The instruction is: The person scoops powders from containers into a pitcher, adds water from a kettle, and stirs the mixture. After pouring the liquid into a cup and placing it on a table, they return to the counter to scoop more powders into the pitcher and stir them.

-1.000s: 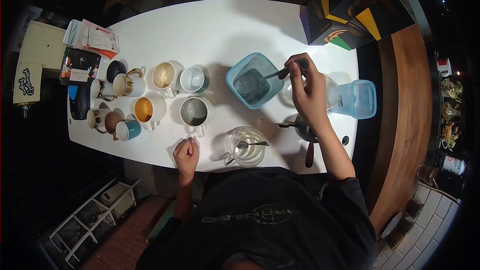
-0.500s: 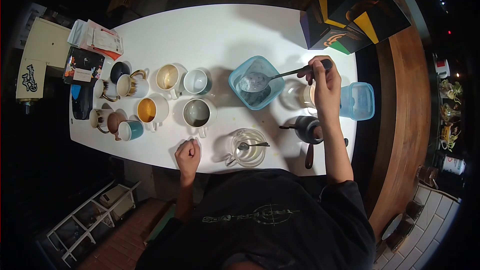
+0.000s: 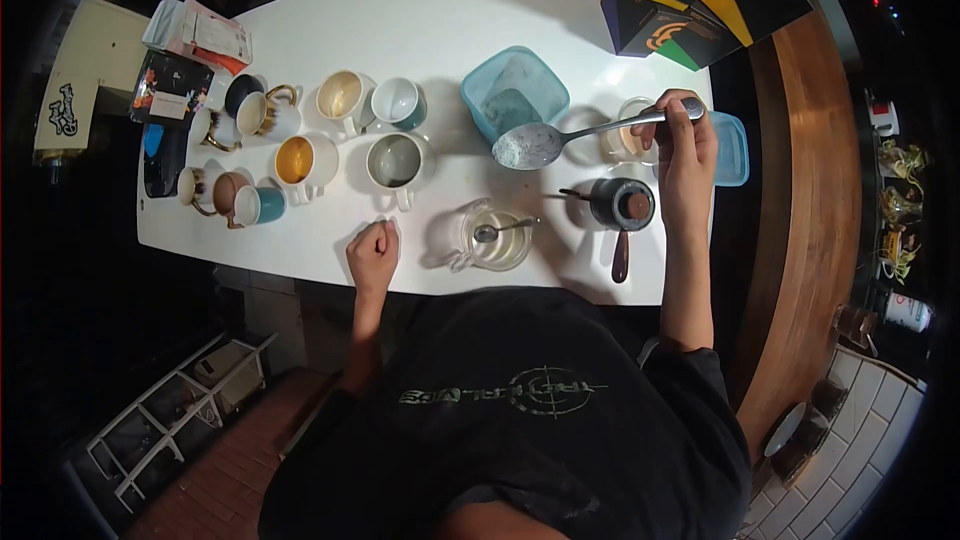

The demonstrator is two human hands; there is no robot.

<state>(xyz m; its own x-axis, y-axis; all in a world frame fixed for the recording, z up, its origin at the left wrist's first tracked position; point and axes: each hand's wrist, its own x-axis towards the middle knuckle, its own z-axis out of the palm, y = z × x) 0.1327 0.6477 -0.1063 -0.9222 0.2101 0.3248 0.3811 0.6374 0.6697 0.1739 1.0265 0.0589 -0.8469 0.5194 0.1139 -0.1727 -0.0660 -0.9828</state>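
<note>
My right hand [image 3: 684,145] grips the handle of a large metal spoon [image 3: 600,127]. Pale, speckled, grainy stuff [image 3: 512,151] lies in the spoon's bowl, which hangs by the near rim of a blue square plastic container [image 3: 480,100]. Inside that container is more greyish material. My left hand [image 3: 373,252] rests as a closed fist at the table's near edge; whether it holds anything is hidden. Between my hands stands a clear glass pitcher [image 3: 468,238] with a small spoon [image 3: 488,233] in it. A grey mug [image 3: 398,160] is nearest my left fist.
Several mugs, including an orange-lined one [image 3: 296,162], stand at left. At right are a dark pot with a wooden handle [image 3: 621,258], a glass vessel [image 3: 620,145] and a blue plastic lid or box [image 3: 733,155]. Black boxes [image 3: 690,10] stand at the far right corner.
The spoon has come out of the blue container toward me, with pale grainy stuff in its bowl. My left fist stays by the table edge. The whole view has shifted.
</note>
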